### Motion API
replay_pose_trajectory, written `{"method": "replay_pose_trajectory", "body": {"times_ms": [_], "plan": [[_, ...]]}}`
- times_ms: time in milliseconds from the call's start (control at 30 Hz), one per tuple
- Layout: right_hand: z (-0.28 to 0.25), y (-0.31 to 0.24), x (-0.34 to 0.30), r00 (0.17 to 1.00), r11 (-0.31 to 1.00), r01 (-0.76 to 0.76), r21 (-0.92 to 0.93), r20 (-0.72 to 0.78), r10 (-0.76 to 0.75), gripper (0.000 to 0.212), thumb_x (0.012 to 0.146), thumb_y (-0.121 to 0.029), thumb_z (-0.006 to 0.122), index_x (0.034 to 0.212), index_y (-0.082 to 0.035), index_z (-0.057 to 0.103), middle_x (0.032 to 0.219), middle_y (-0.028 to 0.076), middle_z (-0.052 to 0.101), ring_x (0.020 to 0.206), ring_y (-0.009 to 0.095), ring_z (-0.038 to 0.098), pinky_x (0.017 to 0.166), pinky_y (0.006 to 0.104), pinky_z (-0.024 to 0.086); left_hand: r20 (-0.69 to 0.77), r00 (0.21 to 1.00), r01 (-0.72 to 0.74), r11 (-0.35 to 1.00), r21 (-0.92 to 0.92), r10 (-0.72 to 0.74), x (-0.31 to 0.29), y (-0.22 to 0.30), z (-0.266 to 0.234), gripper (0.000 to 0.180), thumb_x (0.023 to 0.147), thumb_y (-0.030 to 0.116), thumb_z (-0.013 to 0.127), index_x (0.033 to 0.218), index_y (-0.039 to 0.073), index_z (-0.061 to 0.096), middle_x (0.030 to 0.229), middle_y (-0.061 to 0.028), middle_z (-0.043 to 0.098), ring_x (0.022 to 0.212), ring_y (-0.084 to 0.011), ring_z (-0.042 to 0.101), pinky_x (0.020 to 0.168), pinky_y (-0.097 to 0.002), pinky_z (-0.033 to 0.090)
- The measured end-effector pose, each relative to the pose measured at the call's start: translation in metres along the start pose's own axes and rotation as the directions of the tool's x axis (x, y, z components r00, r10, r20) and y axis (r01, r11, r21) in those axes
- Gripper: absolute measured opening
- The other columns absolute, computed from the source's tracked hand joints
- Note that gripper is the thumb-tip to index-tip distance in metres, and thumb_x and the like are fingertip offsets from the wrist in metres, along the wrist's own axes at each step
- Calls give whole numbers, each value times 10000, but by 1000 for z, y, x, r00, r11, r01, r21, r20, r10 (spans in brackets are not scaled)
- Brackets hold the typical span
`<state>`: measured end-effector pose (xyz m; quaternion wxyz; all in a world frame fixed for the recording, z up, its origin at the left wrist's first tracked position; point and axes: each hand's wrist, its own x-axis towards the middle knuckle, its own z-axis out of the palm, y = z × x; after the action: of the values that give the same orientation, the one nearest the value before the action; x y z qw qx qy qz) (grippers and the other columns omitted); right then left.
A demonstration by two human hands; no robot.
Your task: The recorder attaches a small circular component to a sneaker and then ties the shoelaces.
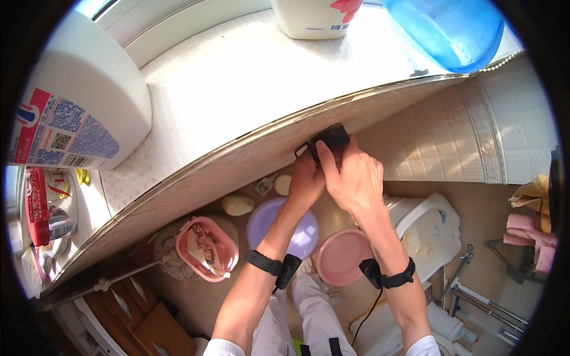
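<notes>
Just below the sill's edge, both my hands are together on a small black boxy object (332,137), close to the tiled wall. My right hand (356,178) grips it from the right, its thumb lying across the front. Against its lower left side is my left hand (306,177), fingers curled and partly hidden. A thin dark loop sticks out at the object's left end. What kind of thing it is, I cannot make out. Each forearm wears a black strap with a small black unit, the left one (264,262) and the right one (398,276).
On the bright sill (237,89) stand a large white bottle (89,89), a white container (314,18) and a blue plastic container (454,32). Below are a purple basin (303,228), a pink basin (343,256), a pink bucket (228,243) and a white toilet (430,237).
</notes>
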<state>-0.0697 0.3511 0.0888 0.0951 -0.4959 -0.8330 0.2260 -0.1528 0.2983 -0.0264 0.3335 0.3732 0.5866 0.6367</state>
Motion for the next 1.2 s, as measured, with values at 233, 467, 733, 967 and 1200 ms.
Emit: {"method": "replay_pose_trajectory", "body": {"times_ms": [233, 467, 733, 967, 1200], "plan": [[-18, -13, -9, 991, 992, 81, -97, -96, -90, 634, 925, -562, 662, 960, 65, 573, 773, 287, 694, 727, 469, 710, 660, 522, 562, 63, 990, 127, 992, 8, -128, 0, 6, 0, 204, 1017, 150, 618, 1121, -4, 703, 842, -105, 746, 770, -187, 720, 673, -355, 549], [-6, 3, 5, 994, 988, -35, 147, 108, 19, 618, 981, -504, 590, 1028, 112, 567, 813, 306, 685, 729, 492, 693, 710, 531, 563, -7, 1000, 7, 1000, 8, -7, 1, 4, -1, 180, 1018, 145, 607, 1060, -13, 682, 792, -86, 724, 694, -158, 685, 644, -333, 534], [-14, -8, -9, 999, 995, 48, -87, 5, -48, 632, 884, -540, 728, 949, 63, 554, 775, 247, 726, 727, 437, 730, 686, 502, 577, 11, 987, 160, 986, -43, -160, 2, 6, 2, 193, 1024, 172, 623, 1052, -13, 669, 798, -80, 709, 721, -161, 680, 649, -333, 532], [-1, 2, 3, 998, 997, 66, 46, -18, -66, 645, 904, -549, 698, 905, 87, 588, 754, 254, 719, 720, 429, 728, 693, 497, 577, -1, 999, -42, 999, 12, 42, 0, -7, 1, 207, 995, 168, 625, 1085, -16, 655, 831, -105, 716, 743, -176, 676, 673, -342, 533], [-9, -8, -2, 998, 993, -39, 109, 52, 34, 665, 904, -563, 700, 939, 91, 583, 736, 250, 702, 740, 445, 718, 718, 473, 570, 10, 999, 45, 997, 61, -46, 5, 1, 2, 181, 989, 138, 604, 1074, -13, 658, 817, -86, 690, 761, -152, 639, 661, -345, 503]]}}
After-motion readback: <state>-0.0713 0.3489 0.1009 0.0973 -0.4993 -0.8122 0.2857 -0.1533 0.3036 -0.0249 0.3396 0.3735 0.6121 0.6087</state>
